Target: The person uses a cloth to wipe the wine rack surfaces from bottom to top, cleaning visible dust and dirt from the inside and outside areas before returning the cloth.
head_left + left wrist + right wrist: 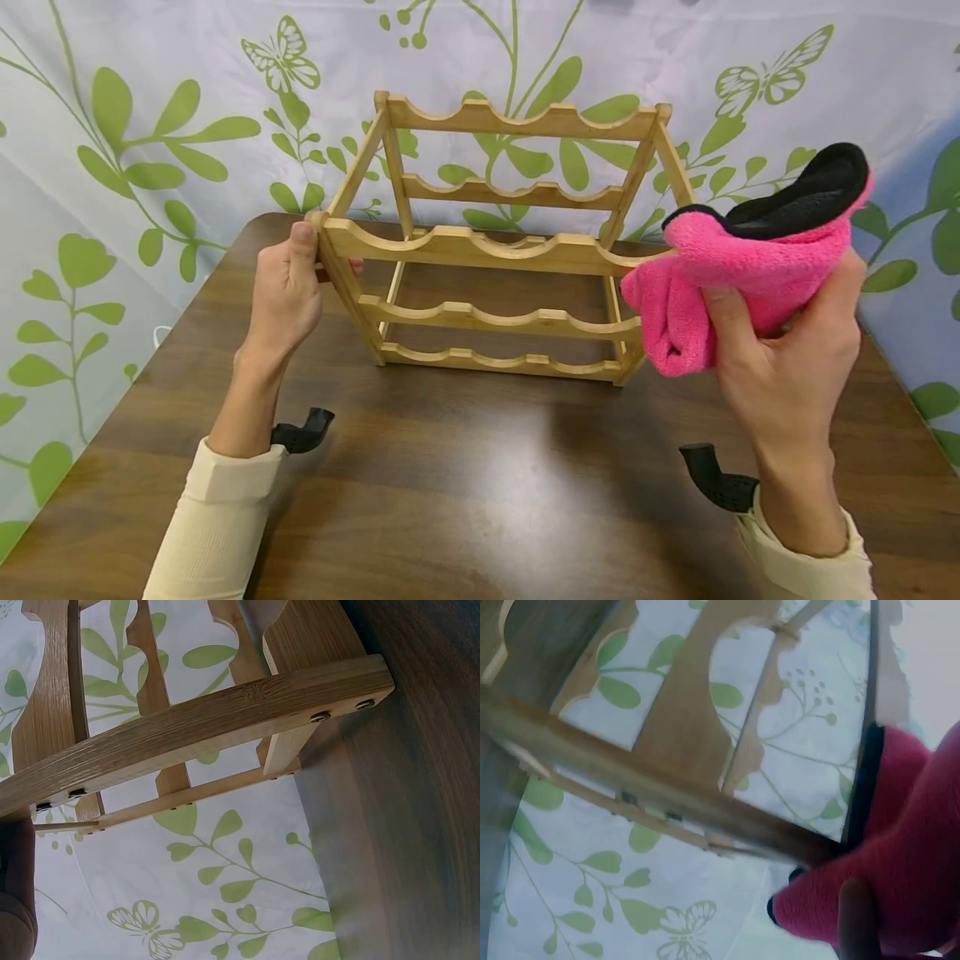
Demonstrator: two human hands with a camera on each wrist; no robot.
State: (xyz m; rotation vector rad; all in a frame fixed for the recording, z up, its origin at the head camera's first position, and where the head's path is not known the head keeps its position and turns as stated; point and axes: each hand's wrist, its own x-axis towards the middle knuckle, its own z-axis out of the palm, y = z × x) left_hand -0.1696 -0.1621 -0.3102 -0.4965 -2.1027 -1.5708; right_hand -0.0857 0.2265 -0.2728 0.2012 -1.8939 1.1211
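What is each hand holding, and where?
The left hand grips the pale wooden scalloped rack by its near-left top corner; the right hand holds the fluffy pink, black-edged cloth by its lower part.

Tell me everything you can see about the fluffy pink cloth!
The pink cloth is bright pink and looks soft and fuzzy, with a black part showing along its top. It is bunched and folded into a thick wad, so its full shape can't be told. The right hand holds it up above the brown table, by the front right corner of the wooden rack. It seems to touch the rack there. No writing shows on it.
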